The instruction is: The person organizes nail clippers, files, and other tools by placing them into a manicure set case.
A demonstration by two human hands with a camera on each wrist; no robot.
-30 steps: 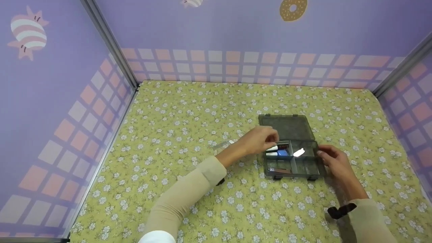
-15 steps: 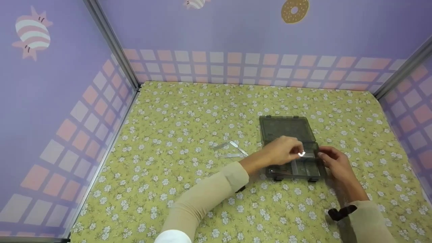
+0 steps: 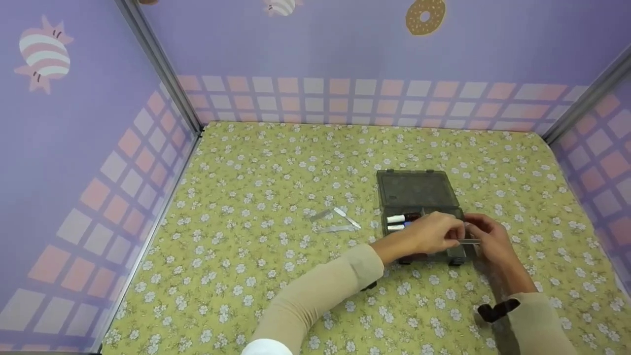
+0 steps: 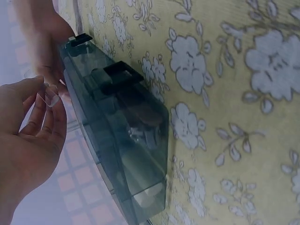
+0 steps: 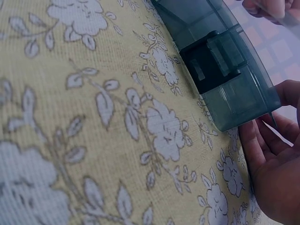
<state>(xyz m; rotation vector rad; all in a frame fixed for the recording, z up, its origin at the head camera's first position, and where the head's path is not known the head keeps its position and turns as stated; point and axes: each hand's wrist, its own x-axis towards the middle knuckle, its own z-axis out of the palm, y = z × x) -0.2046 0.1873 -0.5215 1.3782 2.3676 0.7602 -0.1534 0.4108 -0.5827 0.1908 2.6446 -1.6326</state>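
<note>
My left hand (image 3: 438,232) pinches a small clear plastic strip (image 3: 469,241) between thumb and fingers, above the right part of a dark translucent compartment box (image 3: 458,254). In the left wrist view the strip (image 4: 50,97) sticks out of the fingertips, apart from the box (image 4: 89,112). The box lies with its lid (image 3: 418,188) folded back. At its right end my right hand (image 3: 495,241) holds the side wall, fingers along the outside in the right wrist view. White-capped tubes (image 3: 396,219) lie in the back left compartment. My left hand and forearm hide much of the front compartments.
Three thin clear strips (image 3: 347,217) lie on the flowered cloth (image 3: 256,187) left of the box. Purple patterned walls (image 3: 315,44) border the table at the back and sides. Black latches (image 5: 213,61) jut from the box's front.
My left hand has moved right and slightly toward me, from the box's left compartments to its right end, and a clear strip shows in its fingers. The right hand stays at the box.
</note>
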